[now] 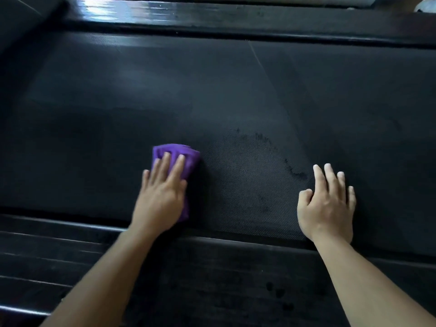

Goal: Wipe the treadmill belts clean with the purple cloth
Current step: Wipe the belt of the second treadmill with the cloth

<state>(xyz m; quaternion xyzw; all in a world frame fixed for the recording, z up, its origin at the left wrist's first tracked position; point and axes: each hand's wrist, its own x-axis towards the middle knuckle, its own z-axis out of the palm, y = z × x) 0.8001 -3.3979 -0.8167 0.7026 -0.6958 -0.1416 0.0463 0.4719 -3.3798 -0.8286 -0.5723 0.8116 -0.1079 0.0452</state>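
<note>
The black textured treadmill belt (pixel 212 90) fills most of the head view. My left hand (pixel 162 192) presses flat, with straight fingers, on a bunched purple cloth (pixel 186 156) near the belt's near edge, left of centre. My right hand (pixel 328 201) rests flat on the belt to the right, fingers spread, holding nothing. Between the two hands the belt shows a lighter patch edged by dark wet-looking marks (pixel 292 168).
A glossy black side rail (pixel 212 15) runs along the far edge of the belt. A ribbed black side rail (pixel 70 256) lies along the near edge under my forearms, with a few dark spots (pixel 278 291) on it.
</note>
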